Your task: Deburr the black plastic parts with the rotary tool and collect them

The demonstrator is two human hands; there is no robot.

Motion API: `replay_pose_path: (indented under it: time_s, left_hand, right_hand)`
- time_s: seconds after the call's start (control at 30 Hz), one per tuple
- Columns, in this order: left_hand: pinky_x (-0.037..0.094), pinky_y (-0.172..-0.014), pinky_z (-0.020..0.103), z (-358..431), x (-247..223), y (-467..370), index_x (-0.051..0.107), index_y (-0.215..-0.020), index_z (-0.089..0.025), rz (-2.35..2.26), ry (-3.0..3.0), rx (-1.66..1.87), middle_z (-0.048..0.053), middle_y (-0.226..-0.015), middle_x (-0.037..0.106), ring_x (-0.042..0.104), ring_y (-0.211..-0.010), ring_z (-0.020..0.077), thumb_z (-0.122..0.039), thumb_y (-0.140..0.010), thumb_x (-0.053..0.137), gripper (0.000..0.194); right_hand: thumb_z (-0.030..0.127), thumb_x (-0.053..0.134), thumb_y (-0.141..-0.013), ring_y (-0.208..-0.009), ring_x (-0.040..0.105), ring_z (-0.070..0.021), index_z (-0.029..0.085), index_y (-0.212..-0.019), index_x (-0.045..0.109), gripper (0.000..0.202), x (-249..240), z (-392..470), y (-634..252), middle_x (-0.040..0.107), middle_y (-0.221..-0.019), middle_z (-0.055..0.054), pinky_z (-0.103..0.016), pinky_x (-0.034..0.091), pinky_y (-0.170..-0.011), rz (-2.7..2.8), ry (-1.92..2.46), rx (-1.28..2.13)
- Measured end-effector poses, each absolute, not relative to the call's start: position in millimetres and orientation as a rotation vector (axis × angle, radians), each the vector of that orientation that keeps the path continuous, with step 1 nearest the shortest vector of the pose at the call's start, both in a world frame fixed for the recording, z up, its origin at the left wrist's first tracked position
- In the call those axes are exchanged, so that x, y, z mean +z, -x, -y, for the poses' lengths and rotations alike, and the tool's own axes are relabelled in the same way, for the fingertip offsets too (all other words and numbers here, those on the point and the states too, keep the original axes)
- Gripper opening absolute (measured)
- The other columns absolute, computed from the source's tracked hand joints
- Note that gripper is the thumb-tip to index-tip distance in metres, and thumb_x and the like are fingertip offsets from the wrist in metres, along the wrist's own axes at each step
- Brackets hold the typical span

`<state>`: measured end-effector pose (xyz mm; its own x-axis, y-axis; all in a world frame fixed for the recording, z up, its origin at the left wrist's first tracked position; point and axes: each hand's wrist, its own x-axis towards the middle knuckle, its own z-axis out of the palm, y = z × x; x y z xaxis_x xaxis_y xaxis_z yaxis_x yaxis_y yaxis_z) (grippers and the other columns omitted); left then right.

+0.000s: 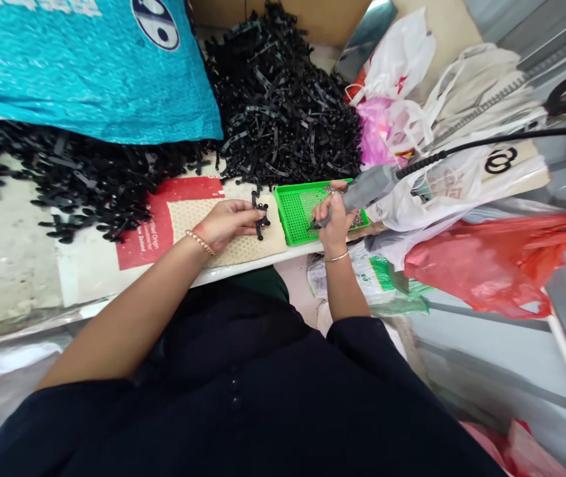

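Between the thumb and fingers of my left hand (230, 225) is a small black plastic part (261, 222), held over a tan textured mat (213, 232). My right hand (335, 218) is wrapped round a grey corded electric screwdriver (370, 185), whose tip points down and left over a green perforated tray (290, 232). Small metal screws (360, 218) lie in the right side of that tray, partly covered by the hand and tool.
A big heap of black plastic parts (287, 99) rises behind the tray, with more loose parts (99, 179) on the left. A blue bag (84, 73) covers the back left. White plastic bags (397, 59) and a red bag (496, 265) crowd the right, below the tool's black cord (502, 138).
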<state>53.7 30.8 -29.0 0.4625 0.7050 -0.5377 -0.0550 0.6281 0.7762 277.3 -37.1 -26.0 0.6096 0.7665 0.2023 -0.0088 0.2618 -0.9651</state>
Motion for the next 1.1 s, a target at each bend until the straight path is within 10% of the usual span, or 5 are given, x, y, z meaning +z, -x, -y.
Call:
replay_pose_path:
  time_s: [1.1]
  left_hand:
    - [0.064,-0.070,0.023,-28.9,-39.0,-52.4,0.075,-0.082,-0.012,-0.992,-0.805,0.558,0.007,-0.082,0.081,0.077,-0.073,0.0157,-0.007,-0.065,0.095,0.027]
  right_hand:
    - [0.068,0.082,-0.078,-0.039,0.044,-0.0090,0.028,-0.100,0.058,0.052,-41.5,40.2,-288.0,0.044,-0.047,0.016,-0.026,0.040,-0.047,0.792,1.174,0.618]
